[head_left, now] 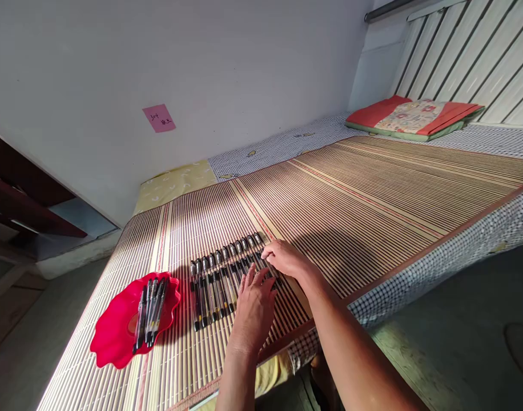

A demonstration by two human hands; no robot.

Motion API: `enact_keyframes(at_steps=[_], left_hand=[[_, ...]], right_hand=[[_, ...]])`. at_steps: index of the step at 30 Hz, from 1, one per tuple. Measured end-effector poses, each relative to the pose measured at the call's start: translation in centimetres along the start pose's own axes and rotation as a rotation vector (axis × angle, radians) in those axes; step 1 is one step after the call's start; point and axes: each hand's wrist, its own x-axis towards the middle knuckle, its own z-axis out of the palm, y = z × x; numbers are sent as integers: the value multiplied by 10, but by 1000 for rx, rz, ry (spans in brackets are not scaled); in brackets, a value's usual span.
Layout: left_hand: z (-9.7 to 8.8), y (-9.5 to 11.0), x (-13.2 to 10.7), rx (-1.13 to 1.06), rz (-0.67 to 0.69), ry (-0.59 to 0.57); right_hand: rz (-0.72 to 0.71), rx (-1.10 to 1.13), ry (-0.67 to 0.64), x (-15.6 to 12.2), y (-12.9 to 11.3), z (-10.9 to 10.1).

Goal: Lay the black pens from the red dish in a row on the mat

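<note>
A row of several black pens (218, 274) lies side by side on a striped bamboo mat (351, 200). My left hand (253, 302) rests flat on the right part of the row, fingers stretched out over the pens. My right hand (285, 257) sits at the row's right end, fingers curled down onto the last pens; whether it grips one is hidden. A red wavy-edged dish (116, 331) to the left of the row holds several more black pens (149, 311).
The mat covers a bed with a checked sheet (437, 268). A red and patterned pillow (411, 117) lies at the far right. A pink note (159, 118) is stuck on the white wall. Dark wooden furniture (21, 200) stands at the left.
</note>
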Motion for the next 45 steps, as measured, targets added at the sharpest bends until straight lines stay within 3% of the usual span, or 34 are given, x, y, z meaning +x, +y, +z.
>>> enact_keyframes(at_steps=[5, 24, 34, 45], left_hand=[[1, -1, 0, -18, 2, 16], [1, 1, 1, -34, -20, -5], [8, -3, 0, -48, -6, 43], [6, -2, 0, -50, -5, 48]], right_hand=[[69, -35, 70, 0, 10, -3], [98, -31, 67, 3, 5, 6], [112, -41, 80, 6, 14, 13], [146, -76, 39, 4, 6, 10]])
